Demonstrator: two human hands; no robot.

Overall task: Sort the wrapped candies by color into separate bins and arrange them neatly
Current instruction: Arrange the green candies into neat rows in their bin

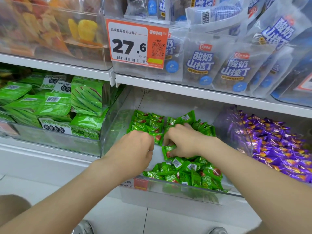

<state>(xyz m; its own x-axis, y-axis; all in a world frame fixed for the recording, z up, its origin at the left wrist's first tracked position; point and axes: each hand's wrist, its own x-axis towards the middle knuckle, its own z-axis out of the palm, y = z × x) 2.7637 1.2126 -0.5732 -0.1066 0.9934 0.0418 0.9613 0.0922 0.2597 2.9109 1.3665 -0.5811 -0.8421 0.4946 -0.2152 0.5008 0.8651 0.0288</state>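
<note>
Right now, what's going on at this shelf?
A person has both hands in the clear bin of green wrapped candies. The right hand pinches one green candy near the middle. The left hand is curled beside the neat rows at the back, its grip hidden. A loose heap lies at the front, and purple candies lie off to the right.

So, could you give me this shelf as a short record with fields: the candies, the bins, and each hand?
middle bin: clear, holds green candies; neat rows at back left, loose heap in front
right bin: purple candies
left bin: green snack bags
left grip: fingers curled, at the rows' front edge; hold unclear
right grip: grips green candies between heap and rows
price tag: orange and white, above the middle bin
</note>
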